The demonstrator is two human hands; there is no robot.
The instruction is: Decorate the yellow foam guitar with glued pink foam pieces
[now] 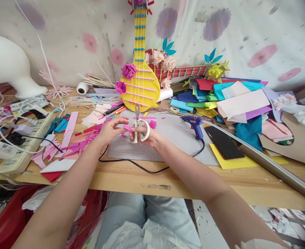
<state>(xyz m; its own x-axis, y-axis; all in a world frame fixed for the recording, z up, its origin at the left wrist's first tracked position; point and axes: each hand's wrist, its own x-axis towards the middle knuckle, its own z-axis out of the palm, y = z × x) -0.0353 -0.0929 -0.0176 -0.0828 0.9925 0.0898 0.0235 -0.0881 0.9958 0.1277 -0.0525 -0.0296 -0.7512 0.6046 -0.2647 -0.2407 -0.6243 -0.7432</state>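
Note:
My right hand [147, 137] is closed around white-handled scissors [137, 119], whose blades point up and away from me. Between the two hands is a small bright pink paper piece [127, 128]; the thumb and fingers of my left hand [113, 130] pinch its left side. My right fingertips are close against its other side. Both hands are above a grey cutting mat [154, 154]. Another magenta scrap [152, 124] lies on the mat just beyond my right hand. Behind the scissors stands a yellow paper lute [143, 81] with pink strips and magenta flowers.
A blue hot glue gun [194, 125] rests on the mat's right, its black cord [139, 167] looping along the front. Beside it lie a phone [223, 141] and a long metallic tube [269, 166]. Coloured paper [243, 100] is piled right; a power strip [25, 148] stands left.

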